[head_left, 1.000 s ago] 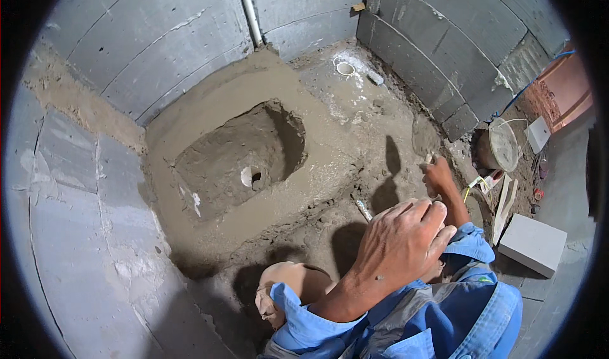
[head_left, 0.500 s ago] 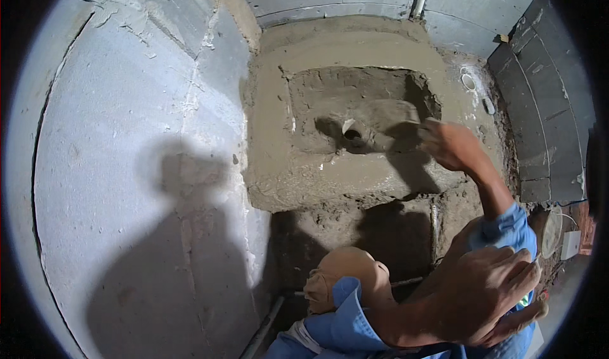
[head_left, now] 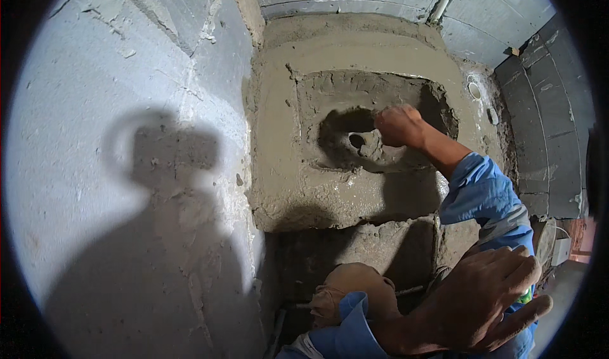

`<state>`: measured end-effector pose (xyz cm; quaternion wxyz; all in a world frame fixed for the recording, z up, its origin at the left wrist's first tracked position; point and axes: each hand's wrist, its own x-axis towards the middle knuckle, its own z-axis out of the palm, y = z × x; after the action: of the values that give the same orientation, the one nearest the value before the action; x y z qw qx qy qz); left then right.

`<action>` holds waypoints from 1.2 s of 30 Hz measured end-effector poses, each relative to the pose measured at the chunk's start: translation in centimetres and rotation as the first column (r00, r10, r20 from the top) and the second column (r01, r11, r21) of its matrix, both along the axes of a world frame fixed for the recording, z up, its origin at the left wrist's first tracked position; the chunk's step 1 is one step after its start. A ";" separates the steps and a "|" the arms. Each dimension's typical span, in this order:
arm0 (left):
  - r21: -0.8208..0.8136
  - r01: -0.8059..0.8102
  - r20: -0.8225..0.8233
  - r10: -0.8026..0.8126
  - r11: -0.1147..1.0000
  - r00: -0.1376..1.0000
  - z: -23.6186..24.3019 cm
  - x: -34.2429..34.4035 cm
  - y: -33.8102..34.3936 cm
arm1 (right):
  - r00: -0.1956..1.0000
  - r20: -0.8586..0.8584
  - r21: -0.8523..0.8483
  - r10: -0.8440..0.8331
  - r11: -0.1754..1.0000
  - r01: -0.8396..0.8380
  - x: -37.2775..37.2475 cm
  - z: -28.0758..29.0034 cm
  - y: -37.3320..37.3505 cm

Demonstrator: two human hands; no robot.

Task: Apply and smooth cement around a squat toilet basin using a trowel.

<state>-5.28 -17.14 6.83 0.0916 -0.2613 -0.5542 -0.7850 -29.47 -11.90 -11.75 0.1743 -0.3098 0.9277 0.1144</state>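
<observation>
My right hand (head_left: 399, 127) is closed in a fist over a recess in wet grey mortar, gripping what looks like a mortar-coated trowel (head_left: 373, 149). Its blade blends into the mortar, and the fist hides the handle. Beside it, a round drain hole (head_left: 357, 141) opens in the floor of the recess (head_left: 355, 86). A smooth mortar bed (head_left: 273, 137) frames the recess on all sides. Nearer, my left hand (head_left: 479, 299) lies in front of my right sleeve, fingers loosely bent and thumb apart, with nothing seen in it.
A pale wall (head_left: 127, 60) carrying my shadow rises on the left; grey block walls (head_left: 545, 111) stand behind and to the right. A white pipe (head_left: 446, 0) runs down the back wall. A small pipe opening (head_left: 474, 89) sits right of the bed. My knee (head_left: 358, 286) is near its front edge.
My right hand has moved left and slightly up, from the recess's right edge to above the drain hole. My left hand stays in nearly the same place. The view has shifted slightly.
</observation>
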 end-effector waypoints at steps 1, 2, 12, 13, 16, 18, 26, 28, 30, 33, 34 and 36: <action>0.017 0.065 0.035 -0.066 0.998 0.997 -0.1 -0.2 0.0 | 0.997 0.045 -0.032 -0.061 0.998 0.063 0.0 -0.5 -0.3; 0.034 0.128 0.068 -0.130 0.991 0.989 -0.2 -0.3 -0.1 | 0.988 0.095 -0.048 -0.123 0.991 0.128 0.1 -1.0 -0.6; -0.020 -0.203 0.014 0.203 0.979 0.979 0.3 -0.5 0.9 | 0.954 0.234 -0.080 0.188 0.981 -0.174 1.0 -5.3 -0.3; -0.009 -0.138 0.024 0.138 0.990 0.990 0.2 -0.2 0.6 | 0.960 0.254 -0.137 0.113 0.987 -0.080 1.2 -6.1 0.3; 0.029 0.058 0.048 -0.060 0.998 0.997 0.0 0.5 -0.2 | 0.959 0.252 -0.240 0.126 0.969 -0.064 0.8 -9.0 1.5; 0.039 0.125 0.051 -0.127 0.991 0.991 0.1 0.7 -0.1 | 0.938 0.189 -0.325 0.291 0.920 -0.220 0.2 -11.1 1.8; 0.038 0.120 0.034 -0.122 0.992 0.992 0.6 1.4 0.6 | 0.740 -0.003 -0.098 0.672 0.736 -0.670 -1.1 -13.1 2.6; 0.053 0.121 0.037 -0.123 0.991 0.992 0.7 1.5 0.6 | 0.749 -0.072 -0.242 0.658 0.717 -0.653 -1.1 -12.5 2.7; 0.071 0.123 0.039 -0.126 0.990 0.991 0.7 1.5 0.7 | 0.850 0.081 -0.342 0.521 0.815 -0.467 -1.0 -12.3 2.8; 0.033 0.148 0.044 -0.150 0.988 0.988 0.9 1.6 1.1 | 0.899 0.247 -0.405 0.362 0.881 -0.244 -1.1 -13.0 3.2; 0.035 0.127 0.042 -0.128 0.991 0.991 0.9 1.6 1.3 | 0.899 0.166 -0.449 0.406 0.842 -0.298 -1.3 -13.7 3.1; 0.035 0.109 0.040 -0.111 0.993 0.993 0.9 1.6 1.6 | 0.894 0.082 -0.488 0.441 0.800 -0.350 -1.6 -15.2 3.6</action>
<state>-3.66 -15.51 7.74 0.0409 -0.2734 -0.5278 -0.8031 -31.05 -8.26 -26.93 0.1560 -0.5391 0.8209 -0.1053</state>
